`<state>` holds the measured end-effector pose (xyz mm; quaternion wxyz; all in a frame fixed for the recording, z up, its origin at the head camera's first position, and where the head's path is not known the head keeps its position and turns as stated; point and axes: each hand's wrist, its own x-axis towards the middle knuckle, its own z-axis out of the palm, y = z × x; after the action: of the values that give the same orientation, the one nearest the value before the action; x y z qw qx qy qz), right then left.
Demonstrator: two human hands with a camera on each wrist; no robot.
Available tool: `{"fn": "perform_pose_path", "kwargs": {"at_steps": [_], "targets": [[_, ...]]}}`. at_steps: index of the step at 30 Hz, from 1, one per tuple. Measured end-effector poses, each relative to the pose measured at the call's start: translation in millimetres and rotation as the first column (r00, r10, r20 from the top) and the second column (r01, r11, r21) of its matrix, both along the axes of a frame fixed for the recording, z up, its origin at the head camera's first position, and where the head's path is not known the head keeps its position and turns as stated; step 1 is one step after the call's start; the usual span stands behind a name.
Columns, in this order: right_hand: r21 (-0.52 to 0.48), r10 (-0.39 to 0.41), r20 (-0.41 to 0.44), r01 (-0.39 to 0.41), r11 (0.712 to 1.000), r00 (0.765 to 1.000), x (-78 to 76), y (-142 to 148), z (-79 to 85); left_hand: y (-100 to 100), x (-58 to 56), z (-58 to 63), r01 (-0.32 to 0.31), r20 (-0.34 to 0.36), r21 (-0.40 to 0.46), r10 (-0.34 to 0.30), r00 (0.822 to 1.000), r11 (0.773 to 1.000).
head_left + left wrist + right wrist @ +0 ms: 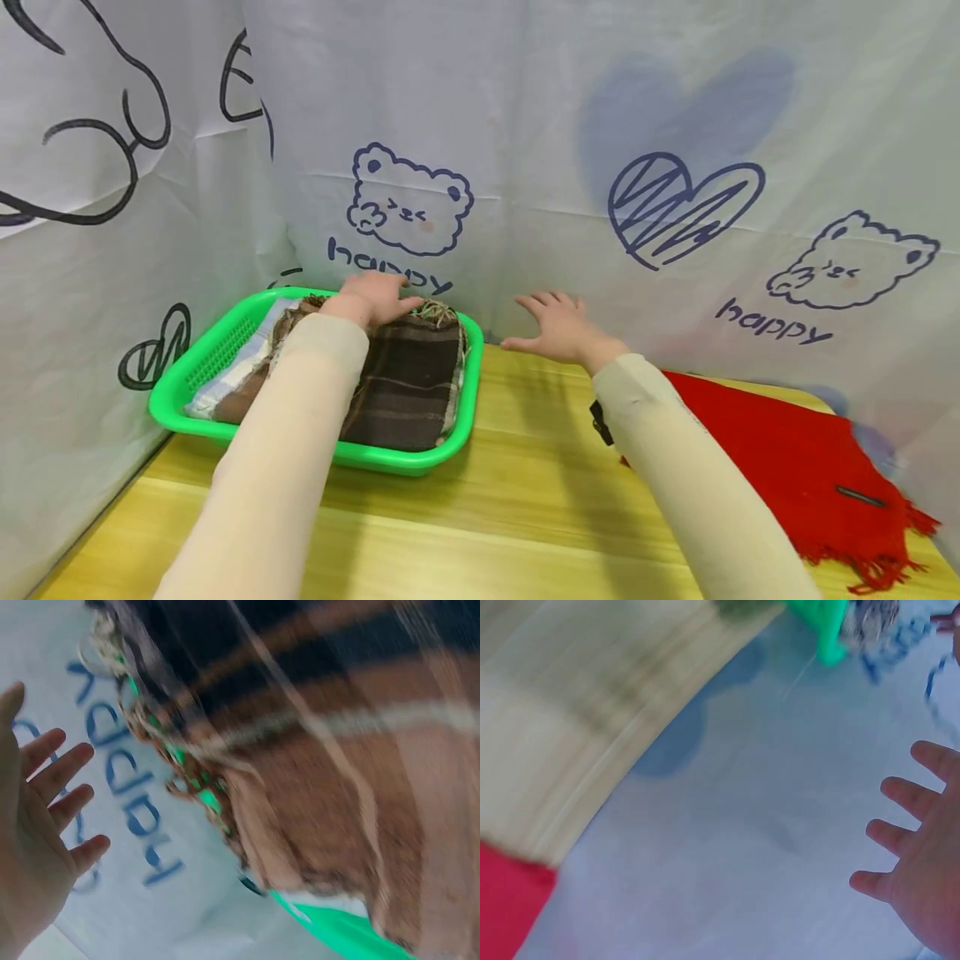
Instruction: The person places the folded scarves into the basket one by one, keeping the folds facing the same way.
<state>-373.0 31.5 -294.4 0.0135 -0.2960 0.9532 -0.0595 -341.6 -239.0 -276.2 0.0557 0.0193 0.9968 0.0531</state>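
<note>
A dark brown plaid scarf with fringed ends lies folded in a green plastic basket on the left of the table. Beside it in the basket shows a pale, bluish-white strip of cloth. My left hand hovers over the basket's far side; in the left wrist view its fingers are spread and apart from the plaid fabric. To the right of the basket, my right hand hangs above the table's far part, fingers spread and nothing held.
On the table's right lies a red fringed cloth, with a small dark slim item on it. White curtains printed with bears and hearts close off the back and left. Wooden tabletop extends in front of the basket.
</note>
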Motion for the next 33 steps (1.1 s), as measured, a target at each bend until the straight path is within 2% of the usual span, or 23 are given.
{"fn": "perform_pose_path", "kwargs": {"at_steps": [4, 9, 15, 21, 28, 33], "targets": [[-0.071, -0.075, 0.043, 0.078, 0.994, 0.996, -5.7, 46, -3.7, 26, -8.3, -7.0, 0.044, -0.005, 0.054, -0.044, 0.999, 0.998], [-0.097, -0.162, 0.064, 0.168, 0.981, 0.985, -6.9, 98, -8.6, 60, -16.0, -14.9, 0.104, -0.026, 0.081, -0.102, 0.994, 0.991], [-0.09, -0.29, 0.08, 0.296, 0.951, 0.954, -4.8, 147, -17.6, 101, -22.6, -24.0, 0.185, -0.047, 0.091, -0.181, 0.982, 0.979], [-0.067, -0.386, 0.078, 0.391, 0.918, 0.919, 0.6, 195, -28.0, 154, -27.7, -33.7, 0.267, -0.037, 0.042, -0.265, 0.963, 0.963], [-0.027, -0.452, 0.111, 0.457, 0.889, 0.885, 13.4, 246, -40.1, 219, -22.3, -53.5, 0.364, 0.001, 0.021, -0.364, 0.931, 0.931], [-0.034, -0.478, 0.116, 0.484, 0.874, 0.871, 22.5, 276, -50.9, 259, -13.2, -74.6, 0.398, 0.017, -0.014, -0.398, 0.917, 0.917]]}}
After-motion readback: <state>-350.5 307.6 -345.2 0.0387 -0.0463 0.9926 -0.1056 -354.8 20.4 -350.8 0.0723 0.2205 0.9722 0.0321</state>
